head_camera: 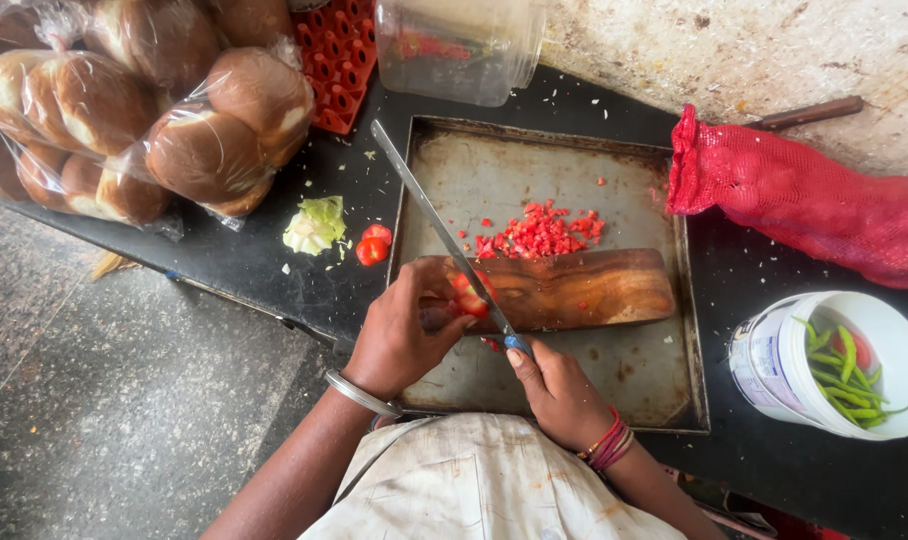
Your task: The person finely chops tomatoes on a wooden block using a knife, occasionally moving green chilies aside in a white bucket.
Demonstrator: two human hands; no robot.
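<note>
Black counter point(274, 255) over a speckled stone floor, scuffed pale wall at the far right.

Far left: bagged bread buns point(124, 110), stacked in clear plastic. Behind them, a red plastic crate point(339, 60). Just right of the buns, a small heap of shredded cabbage point(314, 225) and a tomato half point(374, 243), touching the counter beside a metal tray point(614, 370).

Centre: left hand point(404, 335), steel bangle at the wrist, fingers curled down and pinching a piece of tomato point(471, 295) against the near-left end of a wooden board point(584, 288) lying across the tray. Knife point(439, 230), long and thin, slanting up-left from a blue handle, blade resting on that tomato piece. Right hand point(564, 395), red threads at the wrist, closed around the handle with a fingertip on top.

Beyond the board, a pile of diced tomato point(539, 232) on the tray's bare metal. Clear plastic jar point(459, 45) behind the tray.

Right: red mesh sack point(804, 200), bulging, a wooden handle point(809, 112) behind it. Lower right: white tub point(834, 365) holding green chillies point(844, 375).
</note>
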